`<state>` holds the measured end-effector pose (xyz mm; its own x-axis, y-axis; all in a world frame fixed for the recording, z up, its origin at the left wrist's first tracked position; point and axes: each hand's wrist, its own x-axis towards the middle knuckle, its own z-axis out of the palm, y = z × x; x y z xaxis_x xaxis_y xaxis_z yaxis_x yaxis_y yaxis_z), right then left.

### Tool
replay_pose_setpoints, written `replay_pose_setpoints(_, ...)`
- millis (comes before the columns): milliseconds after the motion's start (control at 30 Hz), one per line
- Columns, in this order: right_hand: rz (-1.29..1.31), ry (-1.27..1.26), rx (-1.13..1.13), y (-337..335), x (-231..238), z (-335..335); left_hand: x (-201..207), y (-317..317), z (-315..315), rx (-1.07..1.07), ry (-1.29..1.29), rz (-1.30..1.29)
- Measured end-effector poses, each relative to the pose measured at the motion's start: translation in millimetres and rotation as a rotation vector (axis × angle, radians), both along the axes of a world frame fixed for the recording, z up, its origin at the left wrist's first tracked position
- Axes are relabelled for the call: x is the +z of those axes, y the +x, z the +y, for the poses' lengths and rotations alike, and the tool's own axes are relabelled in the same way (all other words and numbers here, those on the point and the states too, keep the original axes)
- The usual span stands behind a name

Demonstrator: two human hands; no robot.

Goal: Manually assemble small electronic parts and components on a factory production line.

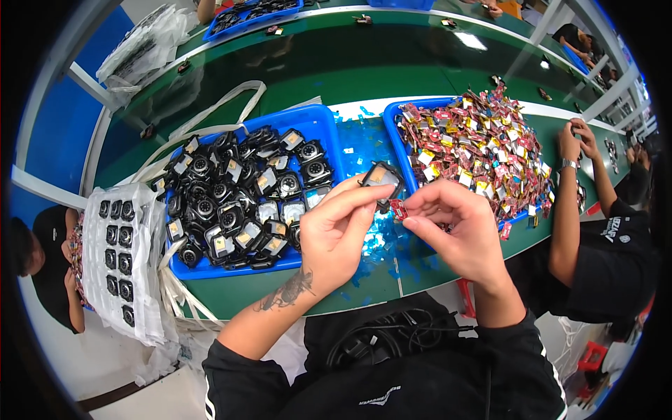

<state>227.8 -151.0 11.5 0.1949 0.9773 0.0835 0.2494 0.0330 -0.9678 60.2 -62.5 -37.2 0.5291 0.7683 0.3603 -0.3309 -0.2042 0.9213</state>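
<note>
Between the fingers of my left hand is a black watch case, its inner side with a tan patch facing up. Close beside it, my right hand pinches a small red circuit board between thumb and fingertips. The board is near the lower edge of the case; whether they touch or are joined I cannot tell. To the left stands a blue tray heaped with black watch cases. A second blue tray on the right is piled with red circuit boards.
Blue film scraps litter the green table between the trays. A white foam tray of watch cases stands at the left. Beyond runs a green conveyor belt with scattered parts. Co-workers sit on both sides; one's hands are near the right tray.
</note>
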Motion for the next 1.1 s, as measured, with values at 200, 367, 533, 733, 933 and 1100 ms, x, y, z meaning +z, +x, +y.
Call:
replay_pose_setpoints(200,0.341,-0.043,0.091,11.6,-1.0,1.1,17.3,-4.5,3.6,-0.001,0.420,0.246)
replay_pose_setpoints(367,0.352,-0.056,0.106,11.2,2.1,-2.5,12.7,-4.0,2.1,-0.008,0.477,0.250)
replay_pose_setpoints(533,0.078,-0.045,0.052,6.8,5.2,-3.7,8.0,-3.7,3.0,-0.019,0.427,0.262)
replay_pose_setpoints(733,-0.123,0.067,0.030,7.3,-8.1,-4.3,12.0,-2.8,1.3,-0.138,0.115,0.383)
replay_pose_setpoints(933,-0.058,0.152,-0.103,-5.1,-14.2,-4.2,2.5,2.2,-3.6,-0.234,-0.172,0.180)
replay_pose_setpoints(1100,0.135,0.220,-0.251,-14.9,-29.0,-0.6,6.8,4.0,-1.2,-0.205,-0.234,0.115)
